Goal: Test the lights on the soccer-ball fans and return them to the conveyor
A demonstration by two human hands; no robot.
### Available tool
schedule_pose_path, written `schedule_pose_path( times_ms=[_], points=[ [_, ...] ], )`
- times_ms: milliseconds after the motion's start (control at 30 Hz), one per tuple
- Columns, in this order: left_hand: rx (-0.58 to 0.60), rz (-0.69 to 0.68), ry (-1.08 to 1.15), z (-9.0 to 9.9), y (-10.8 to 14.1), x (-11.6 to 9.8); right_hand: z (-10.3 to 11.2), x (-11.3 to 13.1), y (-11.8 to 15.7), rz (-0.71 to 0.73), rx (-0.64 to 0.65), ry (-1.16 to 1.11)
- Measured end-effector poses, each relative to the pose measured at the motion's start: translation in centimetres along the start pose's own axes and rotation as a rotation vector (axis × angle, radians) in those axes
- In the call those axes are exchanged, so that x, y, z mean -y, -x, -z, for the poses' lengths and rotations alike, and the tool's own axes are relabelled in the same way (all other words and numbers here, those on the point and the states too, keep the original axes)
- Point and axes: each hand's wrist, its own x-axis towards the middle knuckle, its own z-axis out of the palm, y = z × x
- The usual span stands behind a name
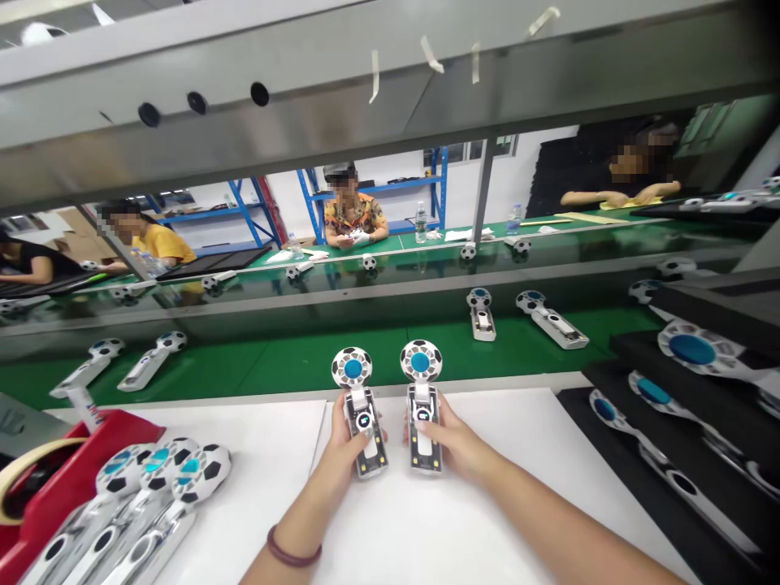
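Two handheld fans with round soccer-ball heads and clear-fronted handles are held upright, side by side, over the white table. My left hand [344,439] is closed around the handle of the left handheld fan [353,370], its thumb lying across the front near a small lit round display. Around the right handheld fan [421,362] my right hand [448,435] is wrapped in the same way, thumb at the lit display. Both heads have a blue disc at the centre and face me. The fingers behind the handles are mostly hidden.
Several fans [183,475] lie at left beside a red tape dispenser [49,479]. Black foam trays [578,398] with more fans are stacked at right. Beyond the white tabletop [262,463] runs a green conveyor belt [292,357] carrying fans. Co-workers sit across, beneath a metal beam [341,89].
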Motion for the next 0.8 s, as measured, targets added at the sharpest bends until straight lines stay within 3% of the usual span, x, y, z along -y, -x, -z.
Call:
schedule_pose_path(
  times_ms=[200,467,800],
  points=[
    [0.071,0.009,0.016,0.24,0.09,0.16,0.14,0.46,0.21,-0.044,0.100,-0.059],
    [0.073,0.009,0.029,0.27,0.07,0.01,0.76,-0.15,0.00,-0.026,0.157,0.030],
    [0.015,0.038,0.004,-0.06,0.13,0.13,0.50,0.09,0.20,-0.047,0.111,0.060]
  ],
)
